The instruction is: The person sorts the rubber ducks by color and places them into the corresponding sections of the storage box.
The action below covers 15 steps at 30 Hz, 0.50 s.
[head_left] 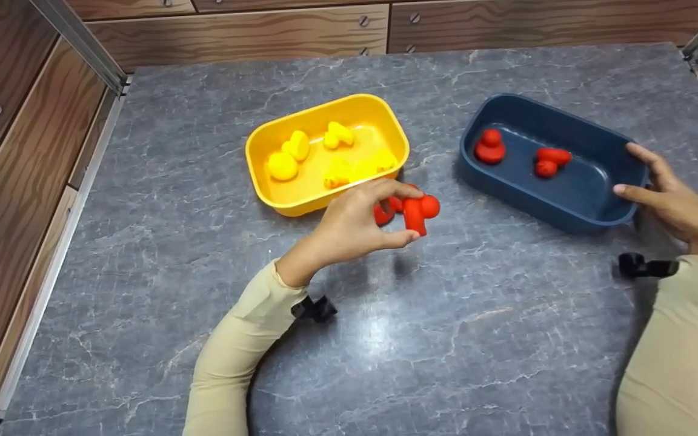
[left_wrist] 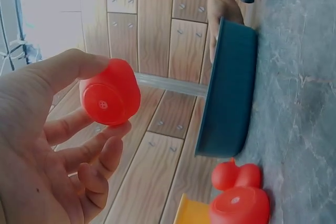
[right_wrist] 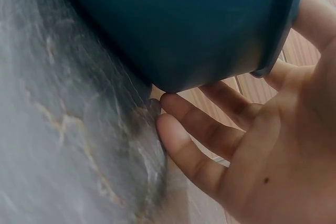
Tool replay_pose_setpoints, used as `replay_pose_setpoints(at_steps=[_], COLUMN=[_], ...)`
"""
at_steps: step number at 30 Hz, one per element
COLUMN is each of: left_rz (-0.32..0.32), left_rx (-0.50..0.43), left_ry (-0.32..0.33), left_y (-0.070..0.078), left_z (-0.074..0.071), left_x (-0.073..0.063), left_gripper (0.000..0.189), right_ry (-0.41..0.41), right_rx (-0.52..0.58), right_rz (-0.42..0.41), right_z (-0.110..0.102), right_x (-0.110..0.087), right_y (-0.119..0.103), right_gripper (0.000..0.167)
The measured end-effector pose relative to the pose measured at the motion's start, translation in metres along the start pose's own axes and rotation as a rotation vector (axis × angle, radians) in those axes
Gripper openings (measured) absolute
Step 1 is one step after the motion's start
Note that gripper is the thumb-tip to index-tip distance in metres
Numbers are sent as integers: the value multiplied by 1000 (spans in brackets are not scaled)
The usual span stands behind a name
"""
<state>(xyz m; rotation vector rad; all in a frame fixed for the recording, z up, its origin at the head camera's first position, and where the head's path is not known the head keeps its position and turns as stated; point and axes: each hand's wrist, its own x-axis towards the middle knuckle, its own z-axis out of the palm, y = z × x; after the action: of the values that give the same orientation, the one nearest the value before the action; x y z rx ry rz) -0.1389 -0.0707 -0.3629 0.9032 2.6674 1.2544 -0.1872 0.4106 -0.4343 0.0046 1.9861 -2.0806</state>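
My left hand (head_left: 352,224) pinches a red rubber duck (head_left: 415,215) between thumb and fingers, above the table just in front of the yellow tub (head_left: 288,211). In the left wrist view the round base of this duck (left_wrist: 105,103) faces the camera. More red ducks (left_wrist: 240,203) stand on the table beside the yellow tub, partly hidden by the hand in the head view. At the right, my right hand (head_left: 679,203) grips the end of the dark blue tub (head_left: 531,203), thumb over the rim. Two red ducks (head_left: 490,147) lie inside that tub.
Several yellow ducks (head_left: 283,166) lie in the yellow tub. The grey marbled table (head_left: 446,351) runs back to wood-patterned panels (head_left: 252,36), with more panels along the left side. A black wrist camera (head_left: 315,309) sits on the left sleeve, another (head_left: 646,266) on the right.
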Motion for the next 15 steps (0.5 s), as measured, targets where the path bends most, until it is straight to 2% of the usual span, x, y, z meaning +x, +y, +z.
replay_pose_setpoints(at_steps=[6,11,15], left_rz=[27,77,78], left_rx=[-82,-188,-305], left_ry=[25,146,202], left_y=[5,4,3], left_z=[4,6,5], left_x=[0,0,-2], left_gripper=[46,46,47], right_ry=[-9,-8,1], right_rx=[-1,1,-79], right_rz=[-15,-9,26], right_z=[-2,-3,-2], right_x=[0,0,1], right_y=[-2,-1,-1], right_gripper=[72,72,74])
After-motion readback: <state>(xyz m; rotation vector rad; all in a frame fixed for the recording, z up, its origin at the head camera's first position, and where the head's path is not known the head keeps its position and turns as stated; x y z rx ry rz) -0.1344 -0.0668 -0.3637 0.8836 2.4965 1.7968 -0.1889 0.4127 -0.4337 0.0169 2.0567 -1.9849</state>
